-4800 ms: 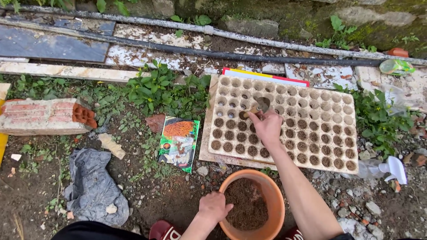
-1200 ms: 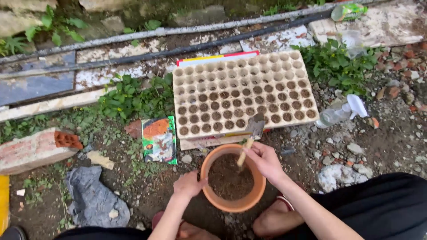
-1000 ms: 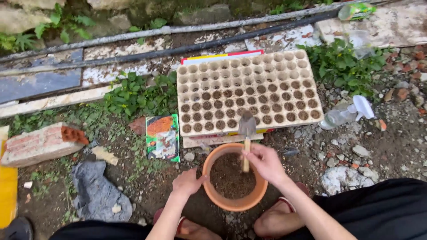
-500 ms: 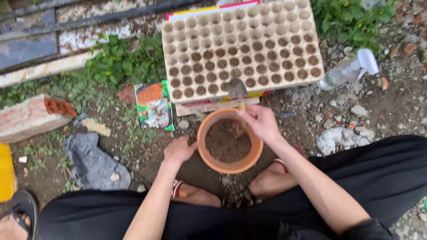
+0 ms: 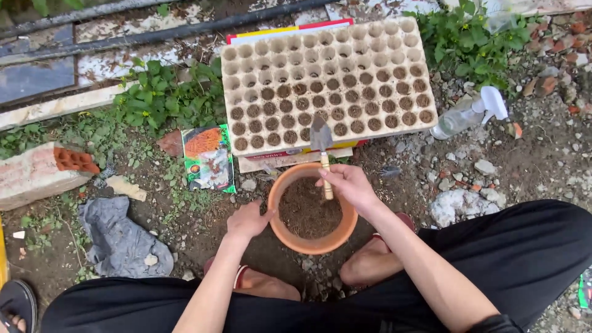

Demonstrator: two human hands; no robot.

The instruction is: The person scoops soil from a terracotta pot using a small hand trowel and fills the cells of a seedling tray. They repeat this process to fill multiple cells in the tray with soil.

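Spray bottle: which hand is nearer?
Right. The right hand, holding the small trowel over the orange pot, sits left of and below the spray bottle. The left hand rests on the pot's opposite rim, farther away.

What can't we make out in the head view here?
- Trowel handle: partly covered by the right hand.
- Pot rim under the left hand: covered by the palm.
- Spray bottle contents: clear plastic, too small to tell.
- Seed tray far cells: too small to tell whether filled.
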